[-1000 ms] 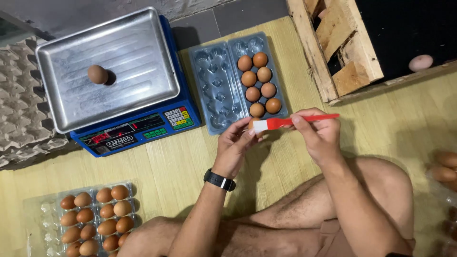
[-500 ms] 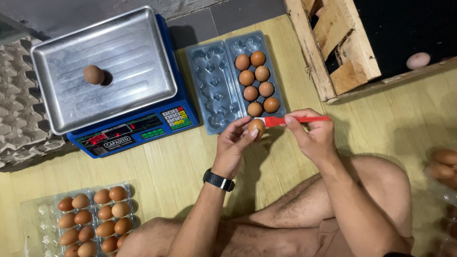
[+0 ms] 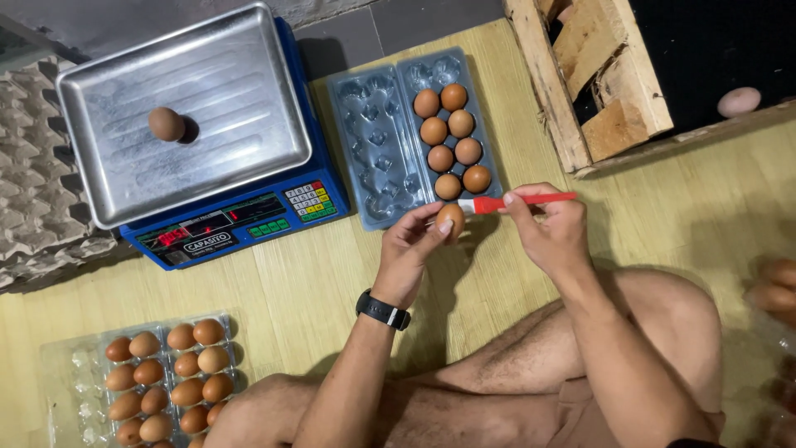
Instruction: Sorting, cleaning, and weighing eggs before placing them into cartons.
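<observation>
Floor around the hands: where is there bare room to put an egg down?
Bare wood floor lies between the scale and the full egg tray, and right of the right hand. Crowded around the open tray.

Pale wood-grain floor (image 3: 663, 191) fills most of the frame; a strip of grey tiles (image 3: 398, 25) runs along the upper edge. Upper right: a rough wooden crate frame (image 3: 551, 91) bordering a dark recess (image 3: 713, 41). Left edge: stacked grey pulp egg trays (image 3: 33, 207). Even, soft overhead light with faint shadows
</observation>
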